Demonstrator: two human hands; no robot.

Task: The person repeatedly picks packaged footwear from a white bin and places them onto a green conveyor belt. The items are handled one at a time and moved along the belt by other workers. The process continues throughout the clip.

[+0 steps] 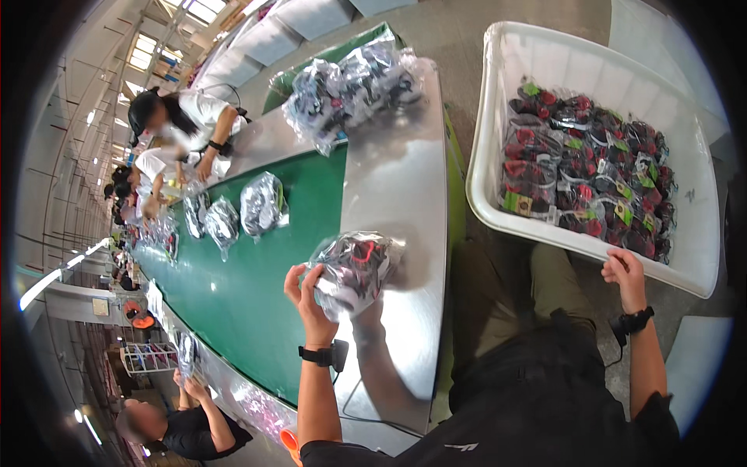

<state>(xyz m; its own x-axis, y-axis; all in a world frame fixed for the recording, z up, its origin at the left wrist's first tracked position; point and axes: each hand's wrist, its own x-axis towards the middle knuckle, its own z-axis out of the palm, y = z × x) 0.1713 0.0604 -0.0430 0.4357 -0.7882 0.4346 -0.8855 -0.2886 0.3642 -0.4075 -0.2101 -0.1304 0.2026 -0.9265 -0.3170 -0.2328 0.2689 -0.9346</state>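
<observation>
My left hand (305, 292) grips a clear plastic bag of black and red items (354, 268), held just above the steel edge (401, 194) of a green conveyor belt (233, 288). My right hand (625, 274) rests on the near rim of a large white tub (498, 117), fingers curled over the edge. The tub holds several similar packed bags with green and red tags (591, 179). Both wrists wear black bands.
A heap of filled clear bags (354, 86) lies at the far end of the steel surface. Three bags (233, 214) ride on the belt. Other people work along the belt at left (187, 124) and at lower left (175, 424). A cable runs across the steel near me.
</observation>
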